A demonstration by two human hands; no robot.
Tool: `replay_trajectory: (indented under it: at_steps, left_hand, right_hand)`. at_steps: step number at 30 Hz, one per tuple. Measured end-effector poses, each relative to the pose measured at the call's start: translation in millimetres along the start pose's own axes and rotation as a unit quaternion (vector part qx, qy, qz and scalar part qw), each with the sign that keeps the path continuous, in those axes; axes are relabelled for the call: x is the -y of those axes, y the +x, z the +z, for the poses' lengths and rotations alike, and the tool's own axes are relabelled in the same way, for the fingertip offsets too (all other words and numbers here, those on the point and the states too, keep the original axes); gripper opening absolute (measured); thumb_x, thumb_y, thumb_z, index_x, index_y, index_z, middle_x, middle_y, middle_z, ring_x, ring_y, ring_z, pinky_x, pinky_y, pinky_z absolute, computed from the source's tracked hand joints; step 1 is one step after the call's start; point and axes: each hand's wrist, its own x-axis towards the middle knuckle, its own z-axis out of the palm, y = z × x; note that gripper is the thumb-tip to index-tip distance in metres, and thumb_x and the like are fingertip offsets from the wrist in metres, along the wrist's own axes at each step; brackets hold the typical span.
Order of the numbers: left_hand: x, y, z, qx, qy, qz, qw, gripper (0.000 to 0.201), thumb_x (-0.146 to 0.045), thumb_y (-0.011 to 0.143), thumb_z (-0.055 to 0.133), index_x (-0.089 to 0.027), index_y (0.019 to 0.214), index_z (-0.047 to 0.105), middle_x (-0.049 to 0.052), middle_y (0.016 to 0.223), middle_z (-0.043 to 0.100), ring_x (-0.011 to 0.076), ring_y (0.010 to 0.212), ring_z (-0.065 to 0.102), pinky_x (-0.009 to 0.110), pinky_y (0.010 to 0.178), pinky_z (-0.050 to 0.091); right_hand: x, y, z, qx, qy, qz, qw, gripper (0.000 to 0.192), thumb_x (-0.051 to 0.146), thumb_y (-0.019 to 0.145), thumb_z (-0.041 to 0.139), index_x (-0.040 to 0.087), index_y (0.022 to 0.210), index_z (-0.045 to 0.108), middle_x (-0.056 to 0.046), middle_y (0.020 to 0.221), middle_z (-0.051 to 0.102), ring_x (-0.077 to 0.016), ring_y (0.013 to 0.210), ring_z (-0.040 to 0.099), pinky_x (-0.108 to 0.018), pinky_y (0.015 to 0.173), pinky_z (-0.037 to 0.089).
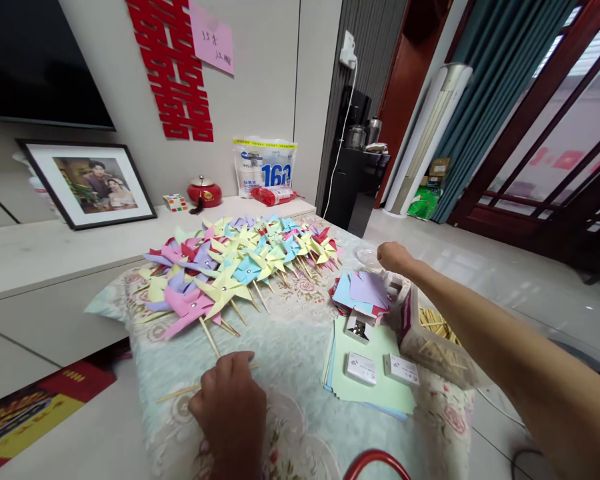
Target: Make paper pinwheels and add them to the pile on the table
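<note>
Nearest me, my left hand (229,402) rests knuckles-up on the floral tabletop (290,340), fingers curled over a thin wooden stick (180,393) that pokes out to its left. Just right lies a pale green paper stack (375,390) carrying 2 small white boxes (380,369). Past that, my right hand (393,256) reaches out as a loose fist above the cut coloured squares (363,291); whether it holds anything I cannot tell. Farthest, a heap of paper pinwheels (235,270) covers the tabletop's back.
</note>
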Motion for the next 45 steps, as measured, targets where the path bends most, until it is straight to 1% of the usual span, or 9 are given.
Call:
replay_trajectory:
  at_steps: [6, 11, 16, 20, 24, 28, 32, 39, 45]
  left_hand:
    - [4, 3, -0.4, 0.063, 0.026, 0.014, 0.998, 0.034, -0.003, 0.089, 0.043, -0.02, 0.103, 0.069, 0.009, 0.094, 0.067, 0.0292, 0.089, 0.055, 0.036, 0.069, 0.03]
    - [0, 5, -10.1, 0.087, 0.09, 0.022, 0.992, 0.031, -0.009, 0.094, 0.041, -0.02, 0.103, 0.069, 0.008, 0.091, 0.066, 0.0301, 0.087, 0.057, 0.039, 0.07, 0.031]
    - [-8, 8, -16.6, 0.098, 0.058, 0.055, 0.992, 0.031, -0.007, 0.093, 0.043, -0.019, 0.107, 0.068, 0.009, 0.094, 0.066, 0.0299, 0.09, 0.058, 0.039, 0.073, 0.036]
    - [-28, 27, -15.3, 0.13, 0.001, 0.076, 0.989, 0.033, 0.0, 0.09, 0.041, -0.014, 0.104, 0.067, 0.011, 0.099, 0.063, 0.0266, 0.097, 0.058, 0.033, 0.082, 0.04]
    - [-53, 48, -8.2, 0.178, 0.015, 0.062, 0.982, 0.036, 0.002, 0.089, 0.034, -0.012, 0.103, 0.065, 0.014, 0.103, 0.062, 0.0266, 0.096, 0.061, 0.031, 0.076, 0.042]
    - [-66, 49, 2.3, 0.13, 0.013, 0.049, 0.99, 0.032, -0.007, 0.093, 0.038, -0.013, 0.106, 0.067, 0.015, 0.109, 0.062, 0.0318, 0.102, 0.058, 0.035, 0.073, 0.042]
    - [-65, 42, 9.9, 0.116, -0.016, 0.086, 0.989, 0.028, -0.01, 0.091, 0.045, -0.015, 0.104, 0.069, 0.012, 0.105, 0.064, 0.0318, 0.1, 0.057, 0.037, 0.078, 0.043]
    - [-61, 45, 10.2, 0.133, -0.035, 0.098, 0.986, 0.027, -0.009, 0.089, 0.048, -0.014, 0.102, 0.071, 0.012, 0.101, 0.066, 0.0313, 0.097, 0.056, 0.038, 0.082, 0.043]
    - [-56, 40, 13.5, 0.114, -0.06, 0.132, 0.983, 0.026, -0.011, 0.091, 0.047, -0.016, 0.102, 0.071, 0.011, 0.1, 0.066, 0.0292, 0.094, 0.056, 0.039, 0.085, 0.043]
  right_hand:
    - [10, -7, -8, -0.07, 0.019, -0.039, 0.997, 0.023, 0.022, 0.094, 0.06, 0.012, 0.113, 0.067, -0.017, 0.117, 0.067, -0.0266, 0.107, 0.064, -0.036, 0.086, 0.05]
    - [50, -69, -19, -0.158, 0.059, -0.135, 0.976, 0.021, 0.023, 0.096, 0.05, 0.018, 0.101, 0.07, -0.01, 0.105, 0.073, -0.0209, 0.095, 0.066, -0.027, 0.076, 0.042]
    - [100, -160, 24, -0.142, 0.185, -0.303, 0.924, 0.015, 0.017, 0.092, 0.053, 0.018, 0.085, 0.065, -0.005, 0.086, 0.072, -0.0159, 0.075, 0.062, -0.025, 0.065, 0.035]
    - [127, -193, 58, -0.1, 0.233, -0.297, 0.921, 0.011, 0.018, 0.091, 0.055, 0.018, 0.088, 0.065, -0.005, 0.088, 0.071, -0.0154, 0.073, 0.062, -0.025, 0.061, 0.032]
    - [122, -170, 55, -0.136, 0.284, -0.237, 0.919, 0.013, 0.016, 0.092, 0.054, 0.018, 0.089, 0.066, -0.005, 0.091, 0.071, -0.0166, 0.084, 0.064, -0.024, 0.07, 0.037]
    - [94, -119, 44, -0.185, 0.268, -0.076, 0.943, 0.018, 0.015, 0.091, 0.052, 0.018, 0.093, 0.07, -0.007, 0.094, 0.072, -0.0198, 0.09, 0.064, -0.026, 0.075, 0.038]
    - [70, -83, 53, -0.191, 0.255, -0.009, 0.948, 0.03, 0.009, 0.085, 0.05, 0.012, 0.107, 0.071, -0.016, 0.109, 0.07, -0.0262, 0.1, 0.064, -0.03, 0.079, 0.039]
    - [59, -71, 87, -0.136, 0.267, -0.025, 0.954, 0.04, 0.008, 0.078, 0.06, 0.015, 0.116, 0.07, -0.013, 0.118, 0.071, -0.0274, 0.11, 0.063, -0.03, 0.085, 0.042]
    - [50, -70, 94, -0.123, 0.283, -0.032, 0.951, 0.044, 0.01, 0.079, 0.065, 0.014, 0.123, 0.066, -0.012, 0.126, 0.068, -0.0253, 0.115, 0.061, -0.03, 0.094, 0.041]
